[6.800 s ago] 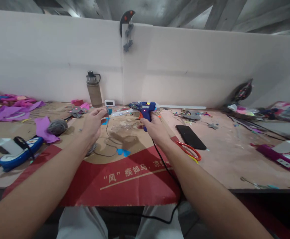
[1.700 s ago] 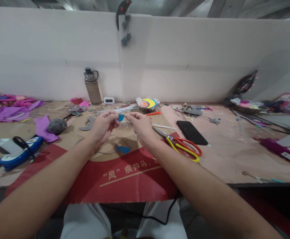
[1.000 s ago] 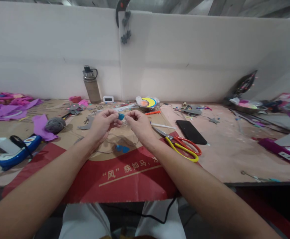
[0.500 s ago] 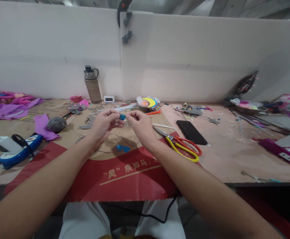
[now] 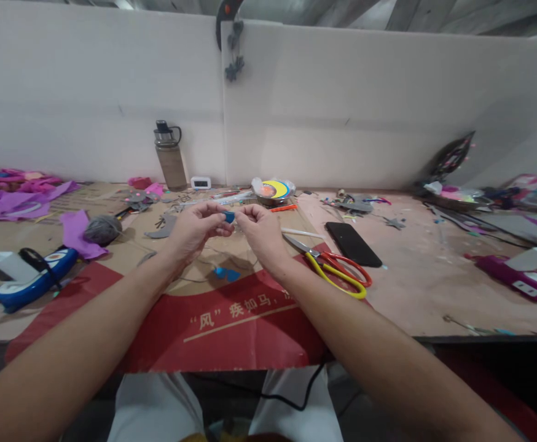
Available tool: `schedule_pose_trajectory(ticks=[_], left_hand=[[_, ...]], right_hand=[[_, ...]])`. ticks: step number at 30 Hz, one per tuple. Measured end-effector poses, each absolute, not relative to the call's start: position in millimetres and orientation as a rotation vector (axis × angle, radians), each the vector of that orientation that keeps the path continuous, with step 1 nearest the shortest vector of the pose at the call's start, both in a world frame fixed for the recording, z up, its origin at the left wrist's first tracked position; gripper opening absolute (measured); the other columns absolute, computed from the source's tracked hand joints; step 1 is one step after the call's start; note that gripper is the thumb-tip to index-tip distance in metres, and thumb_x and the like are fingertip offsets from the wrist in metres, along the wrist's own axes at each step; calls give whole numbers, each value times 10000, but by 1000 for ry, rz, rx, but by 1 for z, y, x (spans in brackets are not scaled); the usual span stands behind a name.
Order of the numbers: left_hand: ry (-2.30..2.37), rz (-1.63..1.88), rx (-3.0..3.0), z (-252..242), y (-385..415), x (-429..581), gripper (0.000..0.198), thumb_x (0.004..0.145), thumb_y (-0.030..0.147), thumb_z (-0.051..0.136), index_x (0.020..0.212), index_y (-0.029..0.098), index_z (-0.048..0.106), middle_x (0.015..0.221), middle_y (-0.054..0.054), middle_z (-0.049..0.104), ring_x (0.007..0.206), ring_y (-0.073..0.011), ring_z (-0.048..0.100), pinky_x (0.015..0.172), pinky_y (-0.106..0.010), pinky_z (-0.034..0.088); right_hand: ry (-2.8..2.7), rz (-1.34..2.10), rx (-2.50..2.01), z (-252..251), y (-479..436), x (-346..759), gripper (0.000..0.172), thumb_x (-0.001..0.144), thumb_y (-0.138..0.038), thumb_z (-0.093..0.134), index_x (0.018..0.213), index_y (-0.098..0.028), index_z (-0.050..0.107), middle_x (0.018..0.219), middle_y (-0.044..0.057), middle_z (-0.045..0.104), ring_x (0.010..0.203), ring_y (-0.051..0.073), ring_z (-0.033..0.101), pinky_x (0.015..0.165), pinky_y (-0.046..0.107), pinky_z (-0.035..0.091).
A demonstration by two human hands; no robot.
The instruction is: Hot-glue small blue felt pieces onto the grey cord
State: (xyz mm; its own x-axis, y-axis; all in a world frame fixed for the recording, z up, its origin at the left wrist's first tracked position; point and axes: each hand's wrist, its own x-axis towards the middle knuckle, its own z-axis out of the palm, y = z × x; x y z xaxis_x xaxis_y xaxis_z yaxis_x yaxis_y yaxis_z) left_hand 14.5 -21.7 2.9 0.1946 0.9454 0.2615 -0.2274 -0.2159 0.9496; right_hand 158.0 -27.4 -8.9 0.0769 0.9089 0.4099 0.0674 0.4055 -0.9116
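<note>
A small blue piece, maybe felt (image 5: 228,217), is pinched between the fingertips of my left hand (image 5: 199,226). My right hand (image 5: 258,230) meets it from the other side, its thumb and forefinger pressed together at the piece's edge; whether they also grip a thread is too small to tell. Below both hands, other blue cut pieces (image 5: 227,274) lie on the cardboard sheet (image 5: 158,344), which has a red printed band. Thin grey yarn (image 5: 195,280) trails over the cardboard near them. Scissors (image 5: 330,264) with red and yellow handles rest beside my right forearm.
A black phone (image 5: 354,244) lies right of the scissors. A grey yarn ball (image 5: 102,229), purple felt (image 5: 80,236) and a blue power strip (image 5: 38,279) are on the left. At the back stand a bottle (image 5: 171,159) and a bowl (image 5: 273,191). A purple power strip (image 5: 515,276) sits far right.
Both hands stay together at the blue piece, with only a slight shift of the fingers. Less of the piece shows between them now. The whole view has moved very slightly.
</note>
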Motion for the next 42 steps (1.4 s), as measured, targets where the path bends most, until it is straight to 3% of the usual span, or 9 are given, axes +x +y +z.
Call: schedule_pose_trajectory(ticks=[16,23,31,39,42], left_hand=[[860,1315,1370,6,-27,18,123,713,238,712,717,167,612,556,-21,625,499,-123,581,546,-260,482],[796,1304,1440,4,-25,16,165,682,214,719,821,154,655,618,-9,643,538,-121,597,561,-259,487],[832,1298,1526,1,-25,16,127,739,256,704,765,148,643,602,-11,621,527,-109,566,558,-253,476],[836,1244,1419,4,-25,16,113,718,240,704,700,149,640,540,-7,596,483,-103,541,510,-237,450],[807,1191,1386,7,-26,16,122,708,222,703,780,129,673,576,-31,639,506,-111,575,543,-244,476]], right_hand=[[-1362,795,-942,-11,-30,157,140,745,-316,575,729,-177,573,658,-30,527,602,97,425,594,242,350],[-1349,788,-955,-10,-31,157,143,749,-316,564,715,-178,556,619,-47,494,567,88,394,557,236,322],[-1378,838,-882,-12,-34,157,142,767,-320,574,734,-183,555,661,-17,573,612,106,493,604,245,387],[-1387,834,-927,-11,-35,157,154,752,-318,578,689,-182,540,620,-41,491,580,94,412,581,244,346],[-1351,834,-952,-11,-32,160,163,743,-325,576,675,-185,529,598,-58,433,562,87,353,565,243,317]])
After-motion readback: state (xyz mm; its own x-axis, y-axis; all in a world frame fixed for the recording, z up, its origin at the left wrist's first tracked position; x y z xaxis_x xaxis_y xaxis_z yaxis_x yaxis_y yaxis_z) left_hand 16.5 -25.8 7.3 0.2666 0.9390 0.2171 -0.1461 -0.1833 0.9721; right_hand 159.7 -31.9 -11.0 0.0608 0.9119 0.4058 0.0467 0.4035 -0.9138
